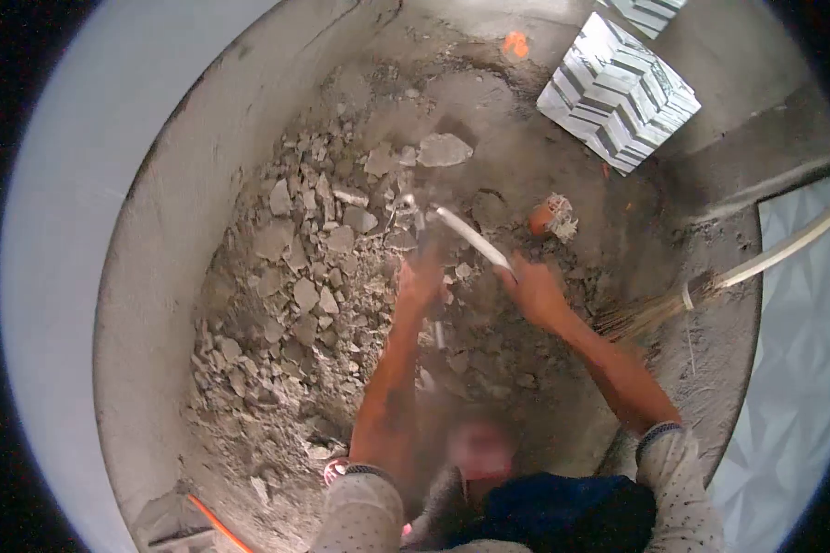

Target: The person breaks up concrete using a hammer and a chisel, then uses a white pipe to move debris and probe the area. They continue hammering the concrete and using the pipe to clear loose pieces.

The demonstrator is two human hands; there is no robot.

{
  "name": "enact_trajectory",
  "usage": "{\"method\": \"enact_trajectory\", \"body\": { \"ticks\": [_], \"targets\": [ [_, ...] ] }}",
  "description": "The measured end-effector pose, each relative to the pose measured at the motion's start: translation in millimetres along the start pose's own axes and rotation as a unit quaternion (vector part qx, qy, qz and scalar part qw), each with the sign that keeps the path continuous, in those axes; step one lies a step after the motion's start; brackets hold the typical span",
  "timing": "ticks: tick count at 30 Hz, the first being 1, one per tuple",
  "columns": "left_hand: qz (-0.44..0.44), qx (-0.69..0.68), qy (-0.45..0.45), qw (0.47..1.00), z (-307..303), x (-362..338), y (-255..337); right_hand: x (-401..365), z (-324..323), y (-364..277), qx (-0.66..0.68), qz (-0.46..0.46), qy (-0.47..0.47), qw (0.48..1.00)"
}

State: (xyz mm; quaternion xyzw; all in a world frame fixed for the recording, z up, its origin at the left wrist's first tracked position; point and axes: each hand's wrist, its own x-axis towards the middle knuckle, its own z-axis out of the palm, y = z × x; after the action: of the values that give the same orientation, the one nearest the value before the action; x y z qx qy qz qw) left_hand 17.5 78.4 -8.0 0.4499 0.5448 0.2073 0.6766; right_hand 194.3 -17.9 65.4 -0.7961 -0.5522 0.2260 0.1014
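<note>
My right hand (531, 288) is closed around one end of a white rod (468, 236) that slants up and left over a pile of grey concrete rubble (309, 276). My left hand (421, 276) sits just left of it above the rubble. It is blurred, so I cannot make out its grip. Both forearms reach in from the bottom of the view, in pale dotted sleeves. The far tip of the rod lies among broken chunks near the middle of the floor.
A broom (673, 304) with a white handle lies to the right. An orange brick fragment (549, 217) sits behind the hands. A stack of patterned tiles (618, 92) stands at the back right. A grey wall base (157, 258) curves along the left, and a white textured panel (802, 369) lies at right.
</note>
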Motion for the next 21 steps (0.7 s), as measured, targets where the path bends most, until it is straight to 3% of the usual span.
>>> {"method": "enact_trajectory", "body": {
  "ticks": [2,3,5,7,10,11,12,14,17,21],
  "targets": [
    [0.041,0.068,-0.009,0.997,2.4,-1.3,16.4,-15.2,7.4,-2.5,0.007,0.004,-0.001,1.0],
    [-0.001,0.023,-0.027,0.999,8.7,28.1,-7.4,-24.1,9.5,0.2,0.014,-0.002,0.004,1.0],
    [0.177,0.236,0.103,0.95,26.9,66.5,-62.2,-27.8,6.1,-6.7,0.059,0.007,0.041,0.997],
    [0.174,0.285,0.058,0.941,31.8,51.0,-55.7,-35.6,-10.3,-15.7,0.128,0.053,0.103,0.985],
    [0.049,0.227,-0.029,0.972,20.7,-18.1,-15.1,-6.1,-15.3,13.2,0.104,0.122,0.108,0.981],
    [-0.061,0.146,-0.147,0.976,11.3,-39.0,6.7,-4.4,-12.7,20.3,0.167,0.156,0.083,0.97],
    [0.08,0.251,-0.145,0.954,4.2,-38.5,-21.2,-9.9,-1.8,31.8,0.146,0.124,0.059,0.98],
    [0.152,0.284,-0.135,0.937,-8.4,-58.3,-48.9,-31.2,23.9,49.4,0.099,0.05,0.004,0.994],
    [-0.001,0.151,-0.111,0.982,-20.2,-106.7,-29.5,-80.5,26.4,31.5,0.164,0.032,-0.072,0.983],
    [-0.084,0.031,-0.076,0.993,-34.5,-125.0,-48.4,-54.1,8.6,19.0,0.116,0.022,-0.006,0.993]
  ]
}}
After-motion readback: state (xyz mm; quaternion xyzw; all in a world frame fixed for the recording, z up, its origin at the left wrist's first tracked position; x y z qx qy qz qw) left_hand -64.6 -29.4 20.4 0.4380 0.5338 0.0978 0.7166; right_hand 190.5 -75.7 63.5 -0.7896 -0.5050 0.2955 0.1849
